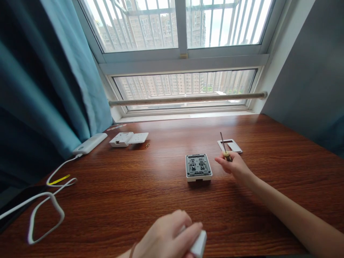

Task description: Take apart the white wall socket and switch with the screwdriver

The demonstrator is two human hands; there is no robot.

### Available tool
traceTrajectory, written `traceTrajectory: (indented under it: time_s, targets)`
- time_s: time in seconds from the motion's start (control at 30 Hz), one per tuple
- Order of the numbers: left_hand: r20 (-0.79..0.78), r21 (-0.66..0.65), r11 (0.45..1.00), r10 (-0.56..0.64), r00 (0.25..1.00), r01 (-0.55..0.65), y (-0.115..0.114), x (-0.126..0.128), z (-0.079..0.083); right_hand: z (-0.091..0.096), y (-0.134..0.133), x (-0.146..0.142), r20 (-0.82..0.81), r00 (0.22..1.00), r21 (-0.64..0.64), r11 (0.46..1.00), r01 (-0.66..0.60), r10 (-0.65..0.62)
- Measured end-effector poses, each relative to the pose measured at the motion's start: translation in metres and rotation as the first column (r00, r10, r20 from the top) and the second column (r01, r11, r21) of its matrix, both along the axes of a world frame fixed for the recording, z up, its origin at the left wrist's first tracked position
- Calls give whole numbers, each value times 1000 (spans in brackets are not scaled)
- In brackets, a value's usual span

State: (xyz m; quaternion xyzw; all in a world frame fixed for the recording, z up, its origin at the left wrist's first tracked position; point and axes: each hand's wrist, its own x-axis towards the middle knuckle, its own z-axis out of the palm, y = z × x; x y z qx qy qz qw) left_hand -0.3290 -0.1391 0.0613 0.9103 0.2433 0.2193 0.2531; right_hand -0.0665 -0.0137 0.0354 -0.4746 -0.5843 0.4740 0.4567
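Along the left of the wooden tabletop (113, 204), a white cable (62, 214) loops past a yellow strip (59, 180) up to a slim white device (90, 144) beside the curtain (88, 104). Further right, towards the window, a white box (120, 139) sits with a thin white plate (139, 138) at its side, and a couple of small brass-coloured pieces, likely screws (147, 145), lie just beyond the plate's right end. At the near edge, low and left of the switch unit, the left hand (169, 236) is closed around a white piece (199, 243), its fingers bent across the top; most of that piece is covered, so I cannot tell what it is. Ahead of this hand and well apart from it lies the switch unit (199, 166) — grey mechanism uppermost, white base on the wood, roughly square, so no long axis stands out. Just to its right, and clearly the nearer of the two, the right hand (238, 166) grips a screwdriver (227, 155) by the handle, with the shaft pointing up and away from the person — not down at the unit — and no contact between them. Behind that hand, furthest right, a white frame (234, 146) lies flat, partly hidden by tool and fingers.
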Motion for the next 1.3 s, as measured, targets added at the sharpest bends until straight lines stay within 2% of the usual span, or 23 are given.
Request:
traceTrajectory:
  time_s: [0.07,0.17,0.27,0.33,0.43,0.53,0.63,0.77,0.87,0.97,1.07,1.13,1.17,1.2,1.3]
  targets:
    - [-47,156,985,82,996,-73,34,2,13,4,-6,-5,-59,995,-27,996,-84,83]
    - [54,269,960,71,996,-83,82,16,18,7,-12,-9,-70,985,-29,987,-160,158]
    - [136,264,959,71,988,-105,116,34,5,6,-14,-12,-82,972,-43,974,-223,219]
    - [194,172,970,136,971,-171,129,42,-7,5,-13,-11,-54,972,-18,973,-230,229]
    - [260,-21,976,213,942,-215,139,46,-18,5,-11,-9,67,983,170,969,-180,171]
    - [296,-149,969,232,927,-195,142,43,-24,4,-8,-8,155,974,329,921,-207,164]
    - [319,-196,956,273,907,-218,143,39,-27,1,-7,-8,167,967,342,909,-239,192]
    - [323,-167,956,285,902,-242,140,38,-29,0,-11,-13,132,968,311,918,-245,214]
    - [317,-145,958,283,905,-249,138,40,-30,2,-15,-17,132,970,352,905,-238,203]
    - [347,-164,956,286,893,-242,138,40,-33,5,-15,-16,178,982,422,897,-134,63]
    - [355,-230,943,311,882,-240,140,39,-35,4,-2,-3,129,965,385,908,164,-229]
    - [326,-262,937,313,892,-233,140,38,-36,1,12,12,15,914,216,894,392,-405]
    - [308,-269,937,302,902,-222,141,38,-36,0,20,21,-68,889,108,882,458,-453]
    - [292,-268,941,286,913,-209,141,38,-36,-1,27,30,-137,874,0,882,471,-467]
    - [262,-220,959,235,936,-179,140,38,-34,-1,43,50,-164,869,-100,884,457,-467]
